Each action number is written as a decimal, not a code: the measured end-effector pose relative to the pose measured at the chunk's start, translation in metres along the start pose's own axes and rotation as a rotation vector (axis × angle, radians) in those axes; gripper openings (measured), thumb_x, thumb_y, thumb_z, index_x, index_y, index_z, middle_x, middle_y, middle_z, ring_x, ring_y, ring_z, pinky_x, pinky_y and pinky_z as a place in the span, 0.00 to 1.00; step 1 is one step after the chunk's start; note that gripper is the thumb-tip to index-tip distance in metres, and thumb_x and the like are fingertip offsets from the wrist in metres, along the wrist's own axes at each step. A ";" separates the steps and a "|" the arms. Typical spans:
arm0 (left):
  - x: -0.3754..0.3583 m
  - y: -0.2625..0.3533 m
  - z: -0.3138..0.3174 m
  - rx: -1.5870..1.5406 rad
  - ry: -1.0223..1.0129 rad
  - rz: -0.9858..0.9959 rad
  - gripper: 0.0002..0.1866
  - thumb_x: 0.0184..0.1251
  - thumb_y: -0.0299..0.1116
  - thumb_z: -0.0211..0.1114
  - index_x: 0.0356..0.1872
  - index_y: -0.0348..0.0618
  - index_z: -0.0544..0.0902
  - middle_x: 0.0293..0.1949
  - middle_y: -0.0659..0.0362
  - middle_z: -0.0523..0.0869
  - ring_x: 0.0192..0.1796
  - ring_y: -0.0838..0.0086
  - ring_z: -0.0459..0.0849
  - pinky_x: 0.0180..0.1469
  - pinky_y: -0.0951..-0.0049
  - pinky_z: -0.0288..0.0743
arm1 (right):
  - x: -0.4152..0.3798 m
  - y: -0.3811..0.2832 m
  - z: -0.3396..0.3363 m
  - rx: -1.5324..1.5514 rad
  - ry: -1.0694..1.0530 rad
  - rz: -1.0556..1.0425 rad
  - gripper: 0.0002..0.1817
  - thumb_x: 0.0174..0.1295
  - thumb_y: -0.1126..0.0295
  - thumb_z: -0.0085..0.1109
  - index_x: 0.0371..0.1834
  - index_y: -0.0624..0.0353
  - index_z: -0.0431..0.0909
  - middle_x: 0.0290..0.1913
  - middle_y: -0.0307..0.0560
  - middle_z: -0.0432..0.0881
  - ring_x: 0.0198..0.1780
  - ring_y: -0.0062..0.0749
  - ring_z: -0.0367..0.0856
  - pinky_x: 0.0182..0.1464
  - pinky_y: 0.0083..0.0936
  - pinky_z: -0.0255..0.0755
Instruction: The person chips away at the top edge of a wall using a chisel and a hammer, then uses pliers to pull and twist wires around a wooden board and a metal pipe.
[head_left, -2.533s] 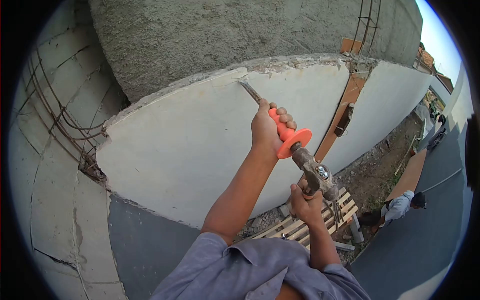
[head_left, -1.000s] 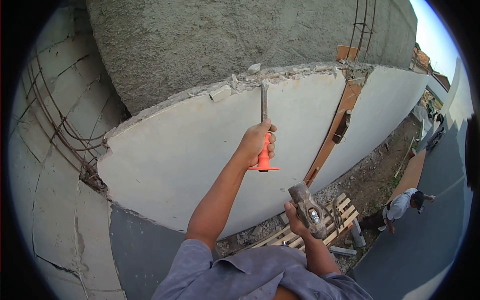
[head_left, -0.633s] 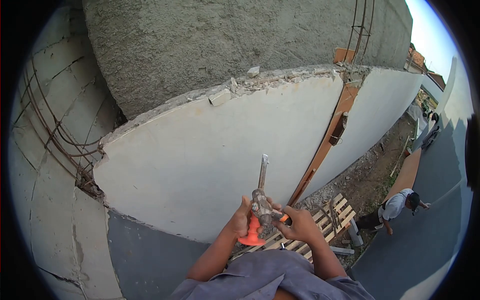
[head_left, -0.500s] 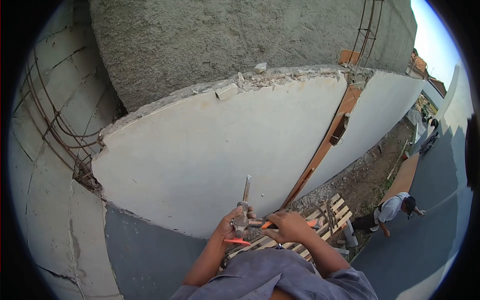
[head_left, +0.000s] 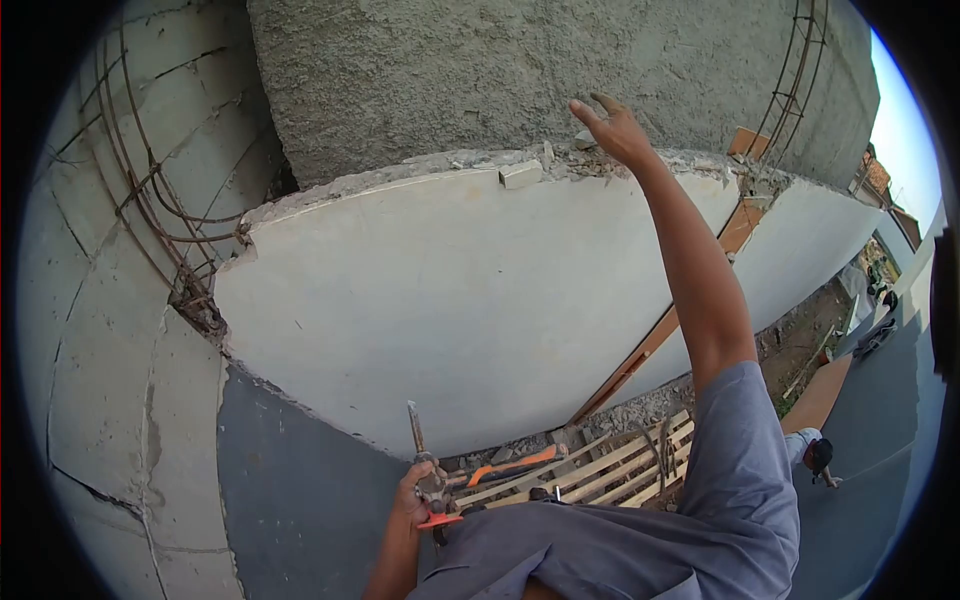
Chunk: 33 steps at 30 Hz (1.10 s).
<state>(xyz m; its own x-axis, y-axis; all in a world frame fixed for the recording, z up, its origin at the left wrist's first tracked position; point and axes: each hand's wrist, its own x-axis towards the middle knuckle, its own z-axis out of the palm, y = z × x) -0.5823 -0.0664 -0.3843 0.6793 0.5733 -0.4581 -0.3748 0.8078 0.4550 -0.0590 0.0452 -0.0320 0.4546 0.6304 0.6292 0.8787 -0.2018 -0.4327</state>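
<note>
My left hand (head_left: 409, 492) is closed around a chisel (head_left: 416, 430) and a hammer (head_left: 518, 464) together, low in front of my body. The chisel's blade points up, and its red guard (head_left: 440, 521) shows below the fist. The hammer's black and orange handle sticks out to the right. My right hand (head_left: 618, 132) is stretched far forward over the broken top of the white wall (head_left: 430, 290). Its fingers are spread and hold nothing. A pale chunk of rubble (head_left: 585, 140) lies just under its fingers, and a larger block (head_left: 520, 175) sits on the edge farther left.
Bent rebar (head_left: 165, 225) sticks out at the left, and a rebar column (head_left: 792, 90) rises at the right. A rough plaster wall (head_left: 430, 80) stands behind the ledge. Below lies a wooden pallet (head_left: 610, 470). A person (head_left: 815, 455) works at the grey wall on the right.
My right hand has let go of the hammer handle and reached up and forward to the wall top. My left hand, with both tools, has shifted left and down.
</note>
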 end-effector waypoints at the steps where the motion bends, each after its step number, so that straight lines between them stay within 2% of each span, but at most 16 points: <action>1: 0.000 -0.005 -0.003 -0.010 0.016 0.023 0.12 0.63 0.37 0.65 0.42 0.42 0.80 0.34 0.55 0.84 0.33 0.66 0.87 0.24 0.58 0.86 | 0.009 -0.008 0.008 0.107 -0.156 0.069 0.54 0.56 0.22 0.47 0.68 0.63 0.71 0.60 0.69 0.77 0.69 0.59 0.69 0.69 0.45 0.64; 3: 0.006 -0.018 -0.017 -0.027 0.039 0.071 0.11 0.63 0.38 0.65 0.41 0.43 0.81 0.33 0.55 0.83 0.33 0.65 0.87 0.24 0.57 0.86 | 0.009 -0.030 0.023 0.022 -0.580 0.030 0.52 0.58 0.22 0.44 0.66 0.61 0.75 0.62 0.66 0.77 0.72 0.55 0.65 0.71 0.48 0.61; 6: 0.002 -0.029 0.001 -0.120 0.118 0.088 0.09 0.63 0.37 0.65 0.37 0.44 0.80 0.32 0.56 0.83 0.32 0.63 0.86 0.26 0.55 0.86 | -0.032 -0.066 0.028 -0.254 -0.440 -0.230 0.42 0.58 0.29 0.53 0.56 0.57 0.83 0.58 0.57 0.81 0.72 0.49 0.65 0.70 0.49 0.60; 9: -0.007 -0.043 0.012 -0.117 0.196 0.121 0.11 0.62 0.39 0.65 0.38 0.43 0.80 0.31 0.57 0.84 0.29 0.67 0.85 0.23 0.57 0.85 | -0.063 -0.050 0.012 -0.101 -0.323 -0.510 0.27 0.59 0.41 0.63 0.45 0.55 0.86 0.55 0.49 0.81 0.66 0.47 0.70 0.65 0.48 0.61; 10: -0.005 -0.044 0.015 -0.098 0.214 0.149 0.12 0.62 0.40 0.65 0.39 0.43 0.81 0.30 0.57 0.84 0.28 0.69 0.85 0.22 0.58 0.85 | -0.076 -0.042 0.016 -0.056 -0.229 -0.582 0.20 0.54 0.49 0.70 0.39 0.54 0.85 0.53 0.43 0.81 0.64 0.43 0.70 0.64 0.46 0.60; 13: -0.001 -0.048 0.015 -0.083 0.300 0.164 0.11 0.61 0.40 0.66 0.38 0.44 0.80 0.30 0.57 0.84 0.28 0.69 0.85 0.21 0.58 0.84 | -0.094 -0.034 0.005 -0.256 -0.226 -0.796 0.21 0.55 0.50 0.69 0.45 0.52 0.85 0.54 0.42 0.81 0.64 0.41 0.70 0.65 0.44 0.59; 14: 0.001 -0.049 0.014 -0.080 0.322 0.171 0.11 0.61 0.40 0.66 0.37 0.44 0.80 0.30 0.57 0.84 0.28 0.69 0.85 0.20 0.58 0.84 | -0.097 -0.040 -0.003 -0.118 -0.258 -0.642 0.23 0.58 0.51 0.68 0.52 0.52 0.83 0.56 0.43 0.80 0.65 0.41 0.69 0.66 0.42 0.58; 17: 0.015 -0.051 0.010 -0.029 0.356 0.161 0.11 0.61 0.40 0.66 0.36 0.46 0.79 0.29 0.58 0.83 0.27 0.69 0.84 0.19 0.59 0.83 | -0.087 -0.045 0.003 -0.091 0.141 -0.655 0.24 0.61 0.52 0.63 0.58 0.50 0.80 0.58 0.43 0.79 0.65 0.38 0.70 0.67 0.41 0.59; 19: 0.026 -0.049 0.011 0.012 0.348 0.172 0.11 0.61 0.40 0.66 0.36 0.46 0.79 0.29 0.58 0.83 0.26 0.69 0.83 0.18 0.60 0.81 | -0.091 -0.017 0.033 -0.158 0.086 -0.730 0.25 0.63 0.53 0.61 0.61 0.50 0.77 0.60 0.44 0.78 0.67 0.40 0.70 0.67 0.40 0.61; 20: 0.027 -0.046 0.011 0.018 0.334 0.155 0.09 0.61 0.39 0.66 0.36 0.46 0.79 0.29 0.57 0.83 0.28 0.69 0.84 0.22 0.61 0.83 | -0.093 -0.003 0.040 -0.188 0.057 -0.770 0.25 0.64 0.54 0.60 0.63 0.50 0.76 0.60 0.44 0.78 0.67 0.40 0.69 0.67 0.40 0.61; 22: 0.026 -0.046 0.016 0.003 0.310 0.125 0.07 0.62 0.35 0.66 0.35 0.46 0.80 0.29 0.56 0.84 0.30 0.69 0.85 0.31 0.61 0.85 | -0.096 0.025 0.019 -0.242 0.012 -0.648 0.25 0.65 0.55 0.59 0.63 0.51 0.75 0.62 0.45 0.77 0.68 0.42 0.69 0.66 0.40 0.63; 23: 0.026 -0.048 0.022 0.007 0.321 0.130 0.08 0.62 0.37 0.66 0.35 0.47 0.79 0.29 0.57 0.84 0.29 0.70 0.84 0.26 0.62 0.82 | -0.098 0.040 0.007 -0.266 -0.017 -0.597 0.24 0.66 0.56 0.58 0.64 0.52 0.75 0.63 0.45 0.77 0.69 0.42 0.69 0.66 0.40 0.63; 25: 0.021 -0.049 0.037 0.014 0.347 0.147 0.10 0.61 0.41 0.66 0.36 0.48 0.79 0.28 0.60 0.83 0.25 0.70 0.82 0.17 0.64 0.78 | -0.097 0.055 -0.033 -0.193 -0.144 -0.469 0.23 0.66 0.60 0.58 0.62 0.56 0.76 0.63 0.48 0.76 0.69 0.42 0.69 0.66 0.40 0.66; 27: 0.021 -0.052 0.050 -0.012 0.374 0.148 0.09 0.62 0.40 0.66 0.35 0.49 0.79 0.28 0.60 0.82 0.24 0.70 0.82 0.16 0.65 0.77 | -0.081 0.070 -0.070 -0.193 -0.148 -0.270 0.21 0.66 0.63 0.58 0.61 0.58 0.77 0.63 0.52 0.77 0.67 0.44 0.72 0.66 0.37 0.68; 29: 0.022 -0.055 0.046 -0.002 0.387 0.113 0.09 0.62 0.40 0.66 0.34 0.49 0.79 0.28 0.61 0.82 0.24 0.70 0.82 0.16 0.65 0.76 | -0.052 0.139 -0.060 -0.525 0.524 -0.472 0.15 0.63 0.66 0.58 0.50 0.60 0.82 0.52 0.50 0.82 0.56 0.45 0.79 0.56 0.39 0.74; 33: 0.035 -0.054 0.035 0.039 0.337 0.064 0.08 0.62 0.39 0.66 0.32 0.48 0.79 0.27 0.60 0.83 0.26 0.71 0.83 0.17 0.65 0.78 | -0.056 0.183 -0.077 -0.339 0.141 -0.263 0.09 0.60 0.69 0.58 0.39 0.61 0.83 0.44 0.49 0.84 0.48 0.48 0.82 0.50 0.40 0.76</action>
<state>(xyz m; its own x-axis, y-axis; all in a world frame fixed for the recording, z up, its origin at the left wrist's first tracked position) -0.5166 -0.0950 -0.3984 0.4064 0.6411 -0.6510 -0.3811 0.7665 0.5169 0.0872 -0.0844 -0.0968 0.2044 0.5898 0.7813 0.9544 -0.2975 -0.0250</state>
